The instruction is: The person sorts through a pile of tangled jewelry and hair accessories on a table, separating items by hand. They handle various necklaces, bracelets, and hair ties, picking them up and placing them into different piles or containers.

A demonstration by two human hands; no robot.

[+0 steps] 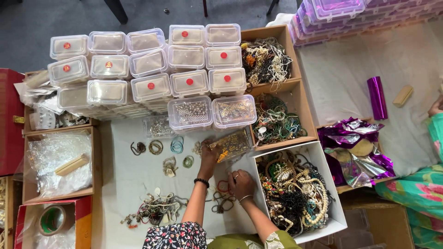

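Surface: white cloth (129,175) strewn with bangles.
Left hand (208,156): I grip a clear jewellery box (230,145), tilted.
Right hand (240,183): fingers curled, empty, I judge.
Risk: box contents may spill.

Seventeen lidded clear plastic boxes (150,86) show their tops in the stacks, nine with a red dot. Three open cardboard trays (295,99) hold tangled bead jewellery. Four small bangle coils (156,147) lie in a row on the tabletop (124,173). One tape roll (53,220), one purple foil roll (377,97), two wooden blocks (72,164).
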